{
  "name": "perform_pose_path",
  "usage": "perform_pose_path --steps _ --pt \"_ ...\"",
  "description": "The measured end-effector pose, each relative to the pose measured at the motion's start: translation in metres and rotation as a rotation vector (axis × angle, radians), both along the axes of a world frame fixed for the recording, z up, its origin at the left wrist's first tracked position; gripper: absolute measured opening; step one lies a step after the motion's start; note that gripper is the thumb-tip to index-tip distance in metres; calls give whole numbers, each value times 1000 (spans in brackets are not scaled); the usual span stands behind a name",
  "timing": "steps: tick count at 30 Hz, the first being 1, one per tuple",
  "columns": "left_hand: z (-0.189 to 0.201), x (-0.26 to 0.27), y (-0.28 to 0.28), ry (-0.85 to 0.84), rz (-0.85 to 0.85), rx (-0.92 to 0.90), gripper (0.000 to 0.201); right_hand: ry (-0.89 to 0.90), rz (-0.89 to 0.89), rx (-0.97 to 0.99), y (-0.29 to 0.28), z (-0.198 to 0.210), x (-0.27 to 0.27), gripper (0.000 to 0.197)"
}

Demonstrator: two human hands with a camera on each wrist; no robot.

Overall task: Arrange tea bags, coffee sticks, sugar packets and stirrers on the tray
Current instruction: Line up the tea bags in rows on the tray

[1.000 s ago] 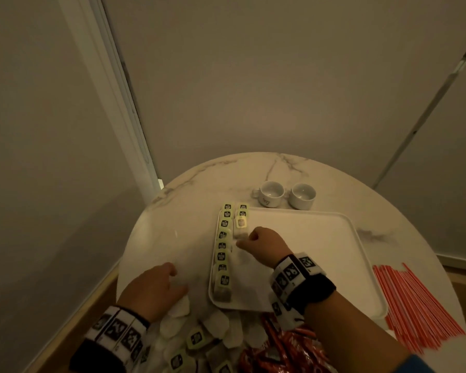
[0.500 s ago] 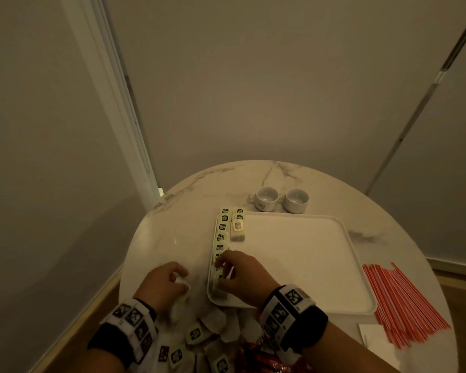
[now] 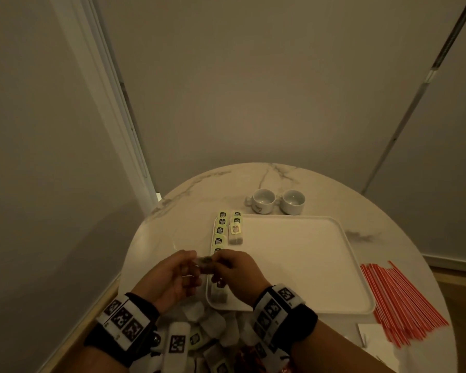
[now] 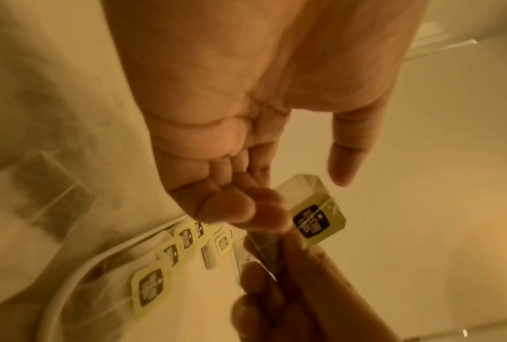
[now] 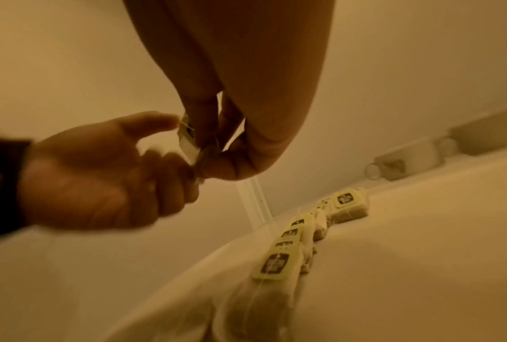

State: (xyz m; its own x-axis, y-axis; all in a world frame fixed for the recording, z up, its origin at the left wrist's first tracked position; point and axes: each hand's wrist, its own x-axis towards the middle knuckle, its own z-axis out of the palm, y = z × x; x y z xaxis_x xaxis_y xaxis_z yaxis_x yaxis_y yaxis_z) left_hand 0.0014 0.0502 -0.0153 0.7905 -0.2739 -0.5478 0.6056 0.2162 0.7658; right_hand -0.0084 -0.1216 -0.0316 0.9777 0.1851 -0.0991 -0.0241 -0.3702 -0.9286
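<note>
Both hands meet over the near-left corner of the white tray (image 3: 293,265). My right hand (image 3: 222,265) pinches a tea bag (image 3: 206,263) with a green tag (image 4: 316,218) by its lower part. My left hand (image 3: 190,263) has its curled fingers against the same bag, while its thumb (image 4: 346,162) stands clear of it. A row of tea bags (image 3: 218,235) runs along the tray's left edge, with a short second row (image 3: 236,231) beside it at the far end. Red stirrers (image 3: 398,300) lie on the table to the right of the tray.
Loose tea bags (image 3: 199,329) are heaped at the round marble table's near edge, with red coffee sticks (image 3: 249,356) beside them. Two white cups (image 3: 261,201) (image 3: 293,201) stand beyond the tray. White paper packets (image 3: 369,335) lie near the stirrers. Walls are close on the left.
My right hand came back from the far end of the second row toward the near-left corner. My left hand lifted a tea bag from the pile, and the right hand has taken hold of it.
</note>
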Motion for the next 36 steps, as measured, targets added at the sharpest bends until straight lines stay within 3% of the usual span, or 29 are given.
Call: perform_pose_path --steps 5,12,14,20,24,27,36 --pt "-10 -3 -12 -315 -2 312 7 295 -67 327 -13 5 3 22" --pt "-5 1 -31 -391 98 332 15 352 -78 400 -19 9 7 24" --pt "-3 3 -35 -402 107 324 15 299 -100 276 -19 9 8 27" --pt "0 9 -37 -510 -34 451 22 -117 36 -519 -20 16 9 30" --pt "2 17 -35 -548 -158 551 28 -240 42 -686 -21 16 6 41" --pt "2 22 -32 -556 -241 551 30 -253 47 -654 -22 13 7 46" --pt "0 30 -29 -635 -454 629 26 -174 -24 -232 -21 -8 15 26"
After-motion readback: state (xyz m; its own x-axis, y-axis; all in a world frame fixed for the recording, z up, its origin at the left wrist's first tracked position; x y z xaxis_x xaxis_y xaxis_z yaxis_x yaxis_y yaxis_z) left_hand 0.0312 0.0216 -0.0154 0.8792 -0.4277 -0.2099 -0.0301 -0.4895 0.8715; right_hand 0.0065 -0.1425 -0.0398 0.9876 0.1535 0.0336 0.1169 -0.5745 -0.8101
